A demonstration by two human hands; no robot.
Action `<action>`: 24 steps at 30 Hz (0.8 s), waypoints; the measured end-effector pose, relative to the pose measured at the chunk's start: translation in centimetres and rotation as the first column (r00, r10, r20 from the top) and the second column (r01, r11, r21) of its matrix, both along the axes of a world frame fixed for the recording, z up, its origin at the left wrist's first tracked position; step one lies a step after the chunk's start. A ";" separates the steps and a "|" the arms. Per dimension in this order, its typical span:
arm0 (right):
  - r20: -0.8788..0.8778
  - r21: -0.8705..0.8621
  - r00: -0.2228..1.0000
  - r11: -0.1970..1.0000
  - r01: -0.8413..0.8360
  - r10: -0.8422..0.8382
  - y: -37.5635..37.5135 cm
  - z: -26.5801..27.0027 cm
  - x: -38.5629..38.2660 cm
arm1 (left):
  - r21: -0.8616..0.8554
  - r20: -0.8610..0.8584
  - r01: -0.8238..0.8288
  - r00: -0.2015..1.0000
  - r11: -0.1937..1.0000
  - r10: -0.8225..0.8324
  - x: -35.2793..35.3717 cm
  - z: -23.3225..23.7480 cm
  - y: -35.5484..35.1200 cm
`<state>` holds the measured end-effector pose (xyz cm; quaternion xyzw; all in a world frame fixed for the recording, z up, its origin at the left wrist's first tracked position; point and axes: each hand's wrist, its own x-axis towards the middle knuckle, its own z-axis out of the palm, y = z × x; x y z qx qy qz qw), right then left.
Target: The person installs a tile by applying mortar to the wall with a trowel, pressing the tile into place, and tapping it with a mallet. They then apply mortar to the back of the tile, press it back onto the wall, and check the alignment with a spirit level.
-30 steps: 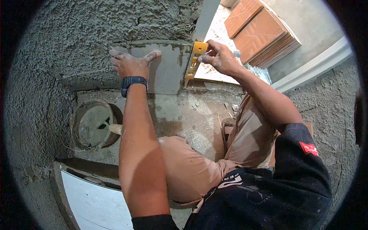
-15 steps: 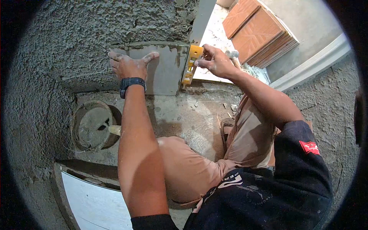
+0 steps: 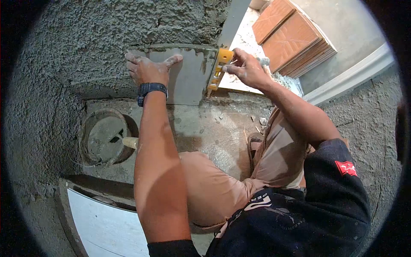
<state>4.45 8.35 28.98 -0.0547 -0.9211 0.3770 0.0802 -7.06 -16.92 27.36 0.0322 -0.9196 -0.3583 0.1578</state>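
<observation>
A grey tile (image 3: 189, 79) stands against the rough plastered wall, low near the floor, with mortar smears along its upper edge. My left hand (image 3: 150, 70) lies on the tile's left part, fingers and thumb spread apart. At the tile's right edge is a yellow spirit level (image 3: 221, 68), upright and slightly tilted. My right hand (image 3: 248, 68) pinches the level between thumb and fingers. Below my left hand, a round bucket (image 3: 87, 150) of grey mortar holds a trowel (image 3: 129, 142) with a pale handle, partly covered by my left forearm.
Stacked brown tile boxes (image 3: 295, 38) stand beyond the doorway at upper right, near a white frame (image 3: 351, 75). A white tile (image 3: 105, 222) leans at lower left. Small debris (image 3: 262, 121) lies on the floor (image 3: 192, 115) before my bent legs.
The view has shifted slightly, so both hands, tile and level appear a little further right. My left hand remains on the tile and my right hand still holds the spirit level.
</observation>
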 end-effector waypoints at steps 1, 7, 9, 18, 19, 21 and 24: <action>-0.029 0.001 0.999 1.000 -0.025 0.025 0.0 -0.6 -0.2 | -0.007 -0.015 0.000 1.000 1.000 -0.001 0.0 0.2 0.1; -0.013 0.010 1.000 1.000 -0.027 0.027 0.1 -0.8 0.0 | -0.007 0.065 0.013 0.998 1.000 -0.013 0.0 0.6 0.0; -0.025 -0.025 0.999 0.999 -0.029 0.029 -0.3 -0.2 0.3 | 0.000 0.031 0.019 0.999 1.000 -0.019 0.2 0.5 0.0; -0.038 -0.005 0.998 0.999 -0.040 0.040 0.3 -0.9 -0.1 | -0.043 0.037 0.028 0.999 0.999 -0.026 0.4 0.8 0.0; -0.034 -0.010 0.999 0.999 -0.034 0.034 0.4 -1.0 -0.2 | -0.037 0.081 0.034 0.996 0.999 -0.031 0.6 1.1 -0.1; -0.068 -0.062 0.996 0.996 -0.060 0.056 0.6 -1.1 -0.1 | -0.053 0.091 0.044 0.995 0.998 -0.039 0.2 0.9 -0.1; -0.105 -0.112 0.991 0.989 -0.095 0.083 0.6 -1.1 -0.1 | -0.088 0.052 0.050 0.998 0.995 -0.046 -0.5 0.0 -0.1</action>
